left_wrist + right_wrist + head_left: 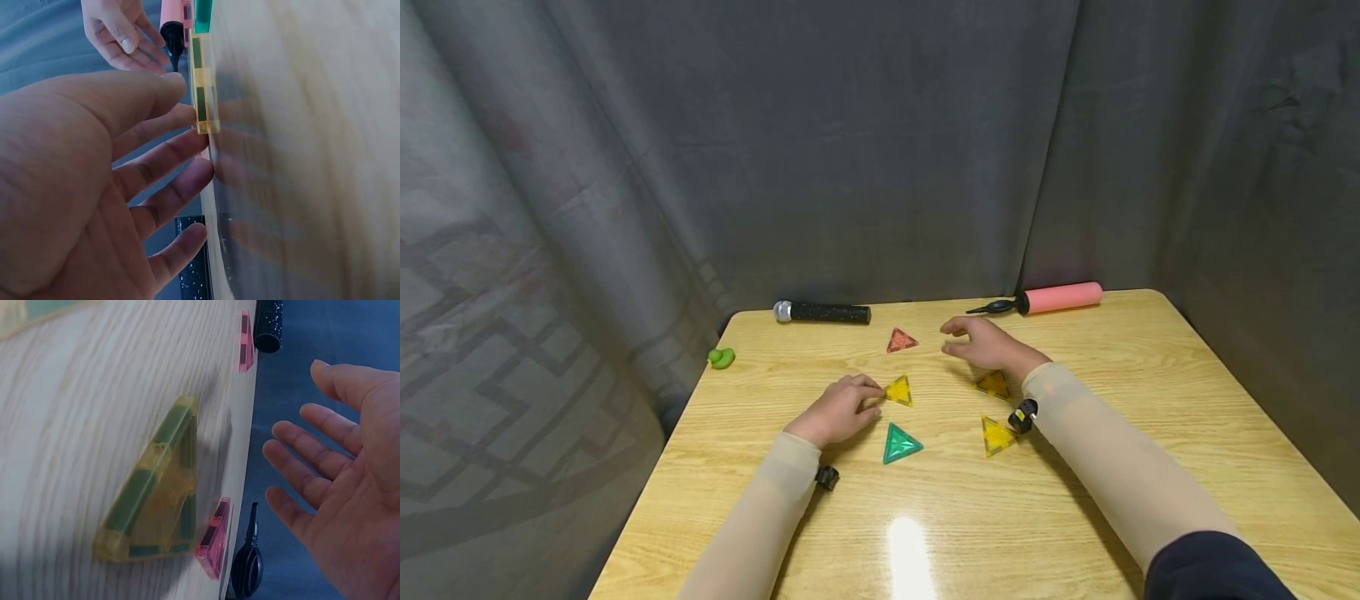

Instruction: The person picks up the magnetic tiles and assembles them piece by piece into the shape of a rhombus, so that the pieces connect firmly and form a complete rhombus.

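Observation:
In the head view my left hand [838,408] lies at the left corner of a yellow triangular tile [900,391]. The left wrist view shows its fingers spread, fingertips at the tile's end [201,94] and the thumb apart from it. A green triangular tile [900,444] lies just nearer. My right hand [988,343] hovers over the table's far part, fingers loosely bent around nothing. Below its wrist are two more yellow tiles, one shaded [995,384] and one nearer [997,436]. A red triangular tile [901,340] lies between the hands; the right wrist view shows another pinkish-red tile [214,540].
Along the wooden table's [850,533] back edge lie a black microphone [829,313] and a pink hand pump [1060,298] with a black nozzle. A small green duck figure [722,358] sits at the left edge. Grey curtains [850,150] hang close behind and beside the table.

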Motion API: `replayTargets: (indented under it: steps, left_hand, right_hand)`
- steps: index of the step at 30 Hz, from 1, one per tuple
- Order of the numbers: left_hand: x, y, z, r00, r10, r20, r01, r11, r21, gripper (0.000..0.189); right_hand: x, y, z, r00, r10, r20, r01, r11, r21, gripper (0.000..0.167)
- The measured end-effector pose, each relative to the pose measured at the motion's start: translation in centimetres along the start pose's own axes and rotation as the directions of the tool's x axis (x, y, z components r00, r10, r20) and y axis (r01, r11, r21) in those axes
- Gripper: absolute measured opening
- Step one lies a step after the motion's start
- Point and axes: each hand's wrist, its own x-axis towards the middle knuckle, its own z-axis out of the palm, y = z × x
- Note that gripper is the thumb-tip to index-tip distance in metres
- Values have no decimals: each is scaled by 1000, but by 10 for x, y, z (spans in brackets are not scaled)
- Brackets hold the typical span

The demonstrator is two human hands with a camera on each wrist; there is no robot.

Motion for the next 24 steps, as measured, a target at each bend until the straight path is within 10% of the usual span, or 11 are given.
replayTargets:
  steps: [24]
  left_hand:
    - [-25, -25, -15, 983, -151, -106, 153, 988, 5, 33]
  right_hand:
    - [22, -17, 13, 998, 28, 55, -29, 999, 16, 46]
